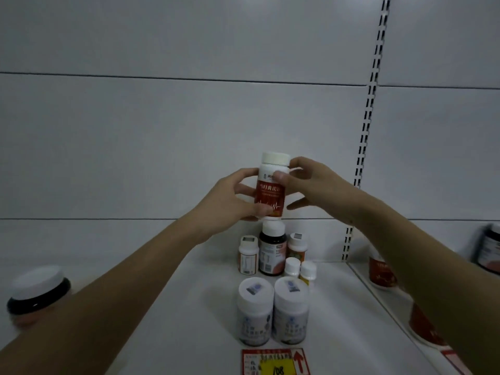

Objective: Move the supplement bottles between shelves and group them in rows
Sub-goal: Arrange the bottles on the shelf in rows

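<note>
A white-capped bottle with a red label is held upright above the shelf, its base just over the cap of a dark bottle. My left hand grips its lower left side and my right hand grips its upper right side. Below on the white shelf stand an orange-labelled bottle, another, two small white-capped bottles and two large pale bottles side by side in front.
A dark jar with a white lid stands at the far left behind my left forearm. Red-labelled bottles and a dark bottle sit on the neighbouring shelf at right, past a slotted upright. A red price tag marks the front edge.
</note>
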`<state>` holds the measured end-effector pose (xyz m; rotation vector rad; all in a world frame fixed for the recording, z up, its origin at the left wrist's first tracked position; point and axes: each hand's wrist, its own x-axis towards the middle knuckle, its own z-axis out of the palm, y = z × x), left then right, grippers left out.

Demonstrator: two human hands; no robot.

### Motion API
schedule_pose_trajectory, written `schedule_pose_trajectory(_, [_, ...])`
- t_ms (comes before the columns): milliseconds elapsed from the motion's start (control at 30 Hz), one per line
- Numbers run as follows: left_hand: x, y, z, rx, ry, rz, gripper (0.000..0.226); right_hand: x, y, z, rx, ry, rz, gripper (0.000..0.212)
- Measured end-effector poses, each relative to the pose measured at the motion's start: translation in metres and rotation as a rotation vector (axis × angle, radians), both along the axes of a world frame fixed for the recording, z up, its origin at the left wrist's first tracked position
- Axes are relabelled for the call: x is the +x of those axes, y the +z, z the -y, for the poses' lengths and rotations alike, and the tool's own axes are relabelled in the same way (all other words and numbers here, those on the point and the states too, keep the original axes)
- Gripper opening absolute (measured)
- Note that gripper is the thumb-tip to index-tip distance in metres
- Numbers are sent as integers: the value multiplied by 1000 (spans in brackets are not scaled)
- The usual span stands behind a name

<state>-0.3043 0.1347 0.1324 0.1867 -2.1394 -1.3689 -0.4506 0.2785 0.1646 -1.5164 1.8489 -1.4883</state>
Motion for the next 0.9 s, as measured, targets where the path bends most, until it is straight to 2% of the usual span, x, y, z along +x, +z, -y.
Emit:
schedule_pose_trajectory(167, [-15, -17, -5, -88, -2, 30, 71, -3, 5, -8, -22, -100, -60, 39])
schedule_pose_trajectory(233, [-17, -23, -4, -75, -27, 57, 63, -2, -4, -6, 1, -117, -77, 36])
schedule_pose_trajectory(367, [-14, -33, 9, -38, -46, 94, 49, 1, -33, 8, 136, -119, -183, 33])
schedule_pose_trajectory(467, [-10, -50, 17, -55, -18, 173, 49, -5, -47, 14, 201, -97, -145, 26])
schedule_pose_trajectory(567, [-7, -75, 19, -125, 29, 253, 52, -21, -49, 13, 204, -202, -98, 21])
schedule_pose_trajectory(633, [-5, -88, 19, -142, 34, 268, 53, -33, -54, 12, 242, -290, -142, 13])
schedule_pose_trajectory(733, [-4, -91, 25, -128, -8, 276, 54, -47, -66, 11, 342, -371, -252, 13])
schedule_pose_trajectory(833, [-2, -80, 40, 24, 21, 156, 29, -56, -78, 11, 379, -426, -322, 11])
schedule_pose_trajectory(900, [-4, -75, 53, -22, 104, 99, 18, -60, -86, 11, 405, -450, -383, 16])
